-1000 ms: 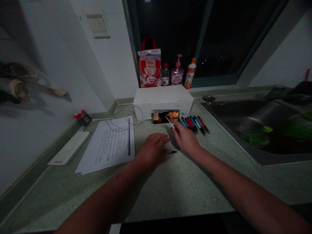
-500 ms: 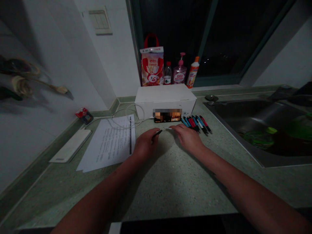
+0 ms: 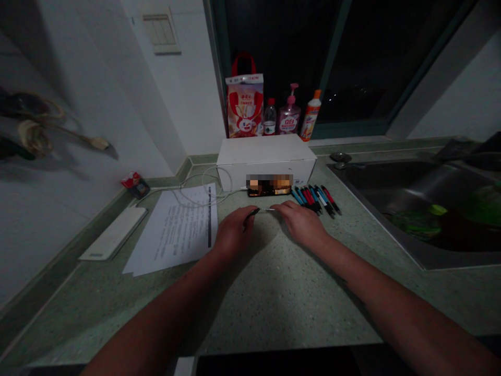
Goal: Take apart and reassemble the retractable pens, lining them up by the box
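Observation:
My left hand (image 3: 235,225) is closed around a dark pen barrel (image 3: 251,213), its end pointing right and slightly up. Between the fingertips of my right hand (image 3: 300,222) is a thin pale pen refill (image 3: 266,209), held level. The refill's left end meets the end of the barrel; whether it sits inside cannot be seen. Just behind both hands, a phone (image 3: 270,191) with a lit screen leans against a white box (image 3: 266,151). Several pens (image 3: 313,199) with blue, red and black parts lie in a row beyond my right hand.
Printed sheets (image 3: 180,224) lie left of my left hand, beside a white power bank (image 3: 113,235) and a looping white cable (image 3: 195,202). A small red-and-black pack (image 3: 135,185) stands by the wall. To the right is a metal sink (image 3: 376,219). Bottles (image 3: 288,117) line the window sill.
My right hand has shifted slightly left and the refill now lines up with the barrel's end, where a small gap showed before. The left hand has hardly moved.

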The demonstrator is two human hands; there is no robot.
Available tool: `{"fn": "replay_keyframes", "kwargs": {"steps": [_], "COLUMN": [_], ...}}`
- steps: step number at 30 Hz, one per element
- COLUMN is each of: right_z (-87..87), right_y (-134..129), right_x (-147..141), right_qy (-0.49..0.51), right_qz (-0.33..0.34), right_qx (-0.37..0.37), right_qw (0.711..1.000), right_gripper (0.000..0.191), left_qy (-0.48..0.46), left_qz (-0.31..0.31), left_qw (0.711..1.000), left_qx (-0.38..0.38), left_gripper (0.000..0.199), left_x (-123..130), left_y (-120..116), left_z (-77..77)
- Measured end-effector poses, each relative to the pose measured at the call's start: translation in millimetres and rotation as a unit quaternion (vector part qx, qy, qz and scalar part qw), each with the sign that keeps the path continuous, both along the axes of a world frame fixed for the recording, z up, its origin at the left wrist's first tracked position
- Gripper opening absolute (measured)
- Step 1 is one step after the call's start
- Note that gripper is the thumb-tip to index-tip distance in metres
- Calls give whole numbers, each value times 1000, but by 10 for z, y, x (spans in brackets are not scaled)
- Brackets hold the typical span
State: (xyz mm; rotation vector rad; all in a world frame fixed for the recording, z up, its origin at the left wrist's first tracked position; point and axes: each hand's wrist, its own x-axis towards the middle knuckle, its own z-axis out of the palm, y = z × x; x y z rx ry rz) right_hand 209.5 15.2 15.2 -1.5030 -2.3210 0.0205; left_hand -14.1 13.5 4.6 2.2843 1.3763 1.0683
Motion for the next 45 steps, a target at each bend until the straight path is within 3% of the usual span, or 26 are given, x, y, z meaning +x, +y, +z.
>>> {"fn": "replay_keyframes", "kwargs": {"steps": [11,15,21,29,45], "right_z": [-21,-25,-47,-62,-37], "right_y": [17,17,-9,-11,-31], "right_x": [9,-26,-68,-57,-128], "right_qy": [-27,11,72,83,108], "right_qz": [24,38,76,97,73], "right_qx": [5,-7,-33,-39,-99], "right_qw": [999,999,994,991,987], "right_gripper": [42,37,21,23,25], "left_qy": [67,102,54,19,0], "left_qz": [-18,-40,-25,-26,-23], "left_qw": [998,994,998,998,998], "left_qx": [6,-8,-34,-45,-52], "left_gripper": [27,25,20,17,15], "left_x": [-21,-12,30,2,-10], "left_y": [14,12,2,22,11], "left_z": [-18,-31,-72,-71,-67]}}
